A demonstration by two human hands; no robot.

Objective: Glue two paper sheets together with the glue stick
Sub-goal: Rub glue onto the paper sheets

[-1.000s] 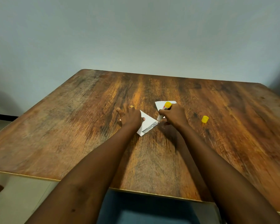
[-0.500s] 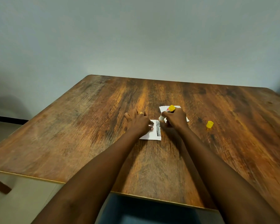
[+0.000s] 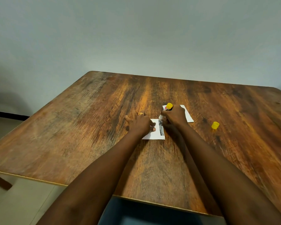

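Observation:
A small white paper sheet (image 3: 156, 135) with a grey printed strip along its right edge lies flat on the wooden table (image 3: 88, 127). My left hand (image 3: 139, 123) presses it down, fingers spread. My right hand (image 3: 174, 115) grips the glue stick (image 3: 166, 108), a white tube with a yellow end, tilted so its lower tip meets the sheet's far right corner. A second white sheet (image 3: 187, 115) lies behind my right hand, partly hidden by it.
The yellow glue cap (image 3: 215, 125) lies on the table to the right of my hands. A grey wall stands behind the table. The near table edge runs below my forearms, with floor at the left.
The near sheet has turned from a diagonal to a square position under my left hand. My right hand with the glue stick has stayed at its far right corner.

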